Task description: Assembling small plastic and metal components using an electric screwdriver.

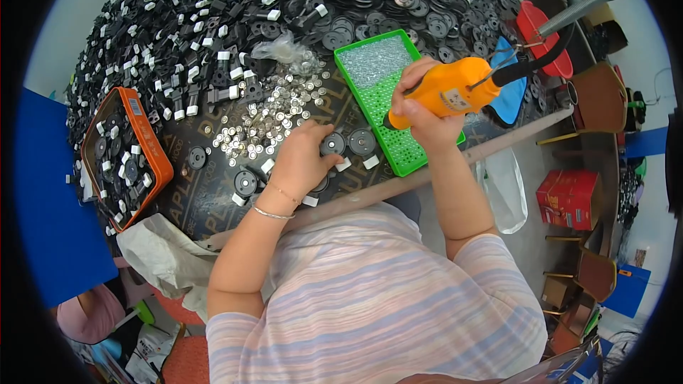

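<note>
In my right hand [429, 115] is an orange electric screwdriver [452, 89], the fingers wrapped round its body. Its nose points down over a green perforated tray [395, 161], whose far end holds a heap of small silvery screws [377, 60]. My left hand [300, 158] rests on the table with thumb and forefinger closed about the rim of a black round part [332, 144] that has a white block. A similar black part [361, 144] lies just right of it, and another [245, 183] sits left of my wrist. Small round metal pieces [249, 131] are scattered beyond my left fingers.
Black parts with white ends [192, 43] and black discs [441, 0] pile across the far table. An orange-rimmed box [149, 139] of parts stands at left. A red tray [544, 41] and blue tray [509, 85] lie right. A pole [498, 144] runs along the near edge.
</note>
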`<state>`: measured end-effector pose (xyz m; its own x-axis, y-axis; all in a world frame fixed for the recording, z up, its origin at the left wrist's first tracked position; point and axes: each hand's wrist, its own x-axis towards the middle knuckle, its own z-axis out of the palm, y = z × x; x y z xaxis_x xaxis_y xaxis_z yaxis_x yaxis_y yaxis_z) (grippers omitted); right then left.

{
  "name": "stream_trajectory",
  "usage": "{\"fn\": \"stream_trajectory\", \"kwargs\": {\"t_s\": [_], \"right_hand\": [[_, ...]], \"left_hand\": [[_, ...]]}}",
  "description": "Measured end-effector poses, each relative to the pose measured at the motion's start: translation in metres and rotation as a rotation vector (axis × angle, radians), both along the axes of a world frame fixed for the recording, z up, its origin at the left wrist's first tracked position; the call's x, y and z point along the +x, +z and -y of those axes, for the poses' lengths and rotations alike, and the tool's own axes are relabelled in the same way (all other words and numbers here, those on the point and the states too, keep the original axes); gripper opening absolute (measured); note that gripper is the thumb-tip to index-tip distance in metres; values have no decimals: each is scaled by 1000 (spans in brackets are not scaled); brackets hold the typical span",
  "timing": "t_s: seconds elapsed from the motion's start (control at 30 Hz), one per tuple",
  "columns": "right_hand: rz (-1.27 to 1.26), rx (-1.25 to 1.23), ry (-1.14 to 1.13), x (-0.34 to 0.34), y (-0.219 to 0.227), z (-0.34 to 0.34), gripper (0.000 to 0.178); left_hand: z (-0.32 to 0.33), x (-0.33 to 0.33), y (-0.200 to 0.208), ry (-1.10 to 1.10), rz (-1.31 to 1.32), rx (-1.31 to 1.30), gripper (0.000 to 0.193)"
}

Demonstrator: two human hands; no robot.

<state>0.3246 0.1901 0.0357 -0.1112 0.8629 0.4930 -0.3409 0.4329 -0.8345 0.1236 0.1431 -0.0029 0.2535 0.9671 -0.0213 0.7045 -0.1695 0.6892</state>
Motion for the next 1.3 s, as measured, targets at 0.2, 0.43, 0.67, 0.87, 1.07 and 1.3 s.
{"fn": "stream_trajectory", "kwargs": {"t_s": [0.2, 0.43, 0.67, 0.87, 1.07, 1.3], "right_hand": [[-15, -27, 28, 1, -4, 1, 28], [24, -4, 47, 2, -5, 1, 28], [46, -14, -19, 0, -2, 2, 22], [15, -8, 15, 0, -5, 0, 24], [1, -25, 10, 0, -2, 4, 24], [-2, -9, 4, 0, -7, 2, 32]], "left_hand": [[2, 1, -3, -9, -20, 21, 53], [2, 1, -1, 30, 45, 42, 46], [1, 1, -2, 28, 35, 41, 43], [2, 0, -2, 22, 36, 37, 44], [3, 0, -3, 20, 29, 52, 44], [2, 1, -2, 22, 29, 56, 45]]}}
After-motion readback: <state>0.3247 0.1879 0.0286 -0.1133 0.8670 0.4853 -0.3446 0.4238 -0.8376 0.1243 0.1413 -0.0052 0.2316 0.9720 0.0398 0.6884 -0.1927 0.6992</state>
